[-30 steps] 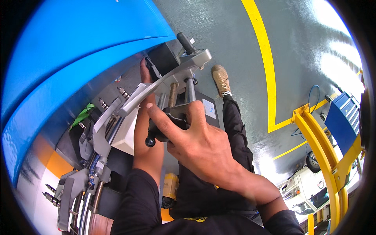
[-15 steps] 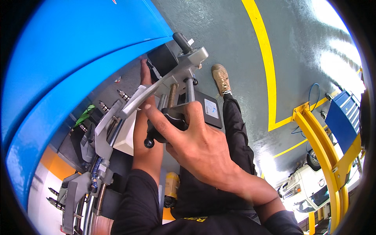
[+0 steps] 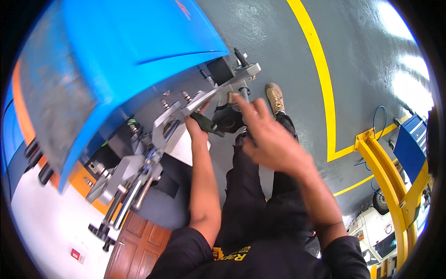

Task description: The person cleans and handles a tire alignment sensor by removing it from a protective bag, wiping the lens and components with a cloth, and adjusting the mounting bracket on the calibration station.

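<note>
In front of me a silver metal clamp bracket [image 3: 204, 101] with rods and a round black knob [image 3: 228, 120] hangs at the side of a blue cabinet-like machine [image 3: 139, 42]. My left hand [image 3: 197, 131] is closed around a dark green piece [image 3: 204, 122] next to the bracket; its far fingers are hidden. To the right of the knob, my right hand [image 3: 274, 139] is slightly blurred, its index and middle fingers stretched toward the metal rod [image 3: 245, 94]. Its thumb and underside are hidden, and I see nothing held in it.
A second silver clamp [image 3: 125, 181] with rods hangs nearer on the left. Below lie a wooden door [image 3: 139, 246] and a white wall [image 3: 51, 223]. Yellow lines [image 3: 320, 69] mark the grey floor. A yellow lift post [image 3: 385, 172] and a white vehicle [image 3: 376, 223] stand right.
My right hand has come off the black knob and moved right. My left hand has drawn nearer along the bracket. The bracket and machine now appear farther right, with more wall and door in view.
</note>
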A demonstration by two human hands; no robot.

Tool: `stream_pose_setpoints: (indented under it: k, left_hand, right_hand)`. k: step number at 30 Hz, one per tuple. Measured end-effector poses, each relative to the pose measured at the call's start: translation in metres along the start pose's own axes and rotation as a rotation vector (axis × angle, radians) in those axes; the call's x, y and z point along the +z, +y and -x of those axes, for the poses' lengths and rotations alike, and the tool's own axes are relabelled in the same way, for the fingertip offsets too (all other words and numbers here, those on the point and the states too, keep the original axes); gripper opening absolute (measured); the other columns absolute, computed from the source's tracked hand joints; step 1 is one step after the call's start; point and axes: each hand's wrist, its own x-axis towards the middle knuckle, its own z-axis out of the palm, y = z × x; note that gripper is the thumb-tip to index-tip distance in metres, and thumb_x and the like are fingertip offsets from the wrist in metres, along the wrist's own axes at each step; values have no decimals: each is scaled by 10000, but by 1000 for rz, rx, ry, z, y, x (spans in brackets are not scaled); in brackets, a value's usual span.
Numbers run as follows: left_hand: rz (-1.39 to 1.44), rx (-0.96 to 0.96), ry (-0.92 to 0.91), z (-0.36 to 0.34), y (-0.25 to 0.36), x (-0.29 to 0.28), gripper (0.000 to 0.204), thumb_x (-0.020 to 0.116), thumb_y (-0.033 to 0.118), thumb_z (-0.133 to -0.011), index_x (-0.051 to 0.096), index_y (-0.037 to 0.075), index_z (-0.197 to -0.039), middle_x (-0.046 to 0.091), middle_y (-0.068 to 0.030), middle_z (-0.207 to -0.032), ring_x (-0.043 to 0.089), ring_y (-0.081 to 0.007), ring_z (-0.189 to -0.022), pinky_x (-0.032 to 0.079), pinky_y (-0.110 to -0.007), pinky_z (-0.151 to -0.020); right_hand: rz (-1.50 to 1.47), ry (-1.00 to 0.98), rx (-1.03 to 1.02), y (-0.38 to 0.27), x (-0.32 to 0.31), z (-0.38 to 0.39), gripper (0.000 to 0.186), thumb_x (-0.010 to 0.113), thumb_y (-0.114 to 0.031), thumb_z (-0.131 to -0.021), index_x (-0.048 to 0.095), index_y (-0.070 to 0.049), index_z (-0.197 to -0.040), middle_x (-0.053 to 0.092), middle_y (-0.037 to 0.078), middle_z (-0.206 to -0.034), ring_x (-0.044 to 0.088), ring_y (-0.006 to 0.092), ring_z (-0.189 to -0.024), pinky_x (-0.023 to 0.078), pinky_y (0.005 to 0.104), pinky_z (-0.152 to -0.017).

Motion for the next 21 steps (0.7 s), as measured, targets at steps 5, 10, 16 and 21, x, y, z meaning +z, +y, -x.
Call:
stream_pose_setpoints:
  k: [5,10,16,21]
  left_hand:
    - [-26,37,7,86,50,54,696,306,659,-1095,384,188,-1601,724,-164,-1309,662,-212,-1153,496,-330,-940]
    - [-95,-34,42,96,70,93,868,364,694,-1071,227,91,-1681,524,-190,-1537,555,-296,-1343,456,-424,-1078]
    - [-338,204,-57,81,63,82,735,315,599,-1125,408,29,-1579,521,-159,-1532,487,-282,-1402,355,-396,-1163]
    - [-213,128,-132,60,47,67,745,264,606,-1129,460,10,-1529,530,-184,-1513,499,-297,-1377,352,-404,-1156]
  right_hand:
    - [-177,241,-35,-41,-18,-28,454,717,-108,-934,540,46,-1323,665,240,-1112,706,352,-1022,558,455,-833]
    - [-253,165,96,-66,44,-119,287,803,-80,-853,758,100,-1072,769,234,-897,773,253,-699,604,379,-585]
    - [-286,407,421,-33,123,-172,310,871,-148,-719,774,4,-971,752,269,-1097,745,394,-1059,611,427,-877]
    - [-466,480,724,-55,131,-186,336,754,-41,-853,714,33,-1177,735,223,-1211,742,380,-1044,610,544,-814]
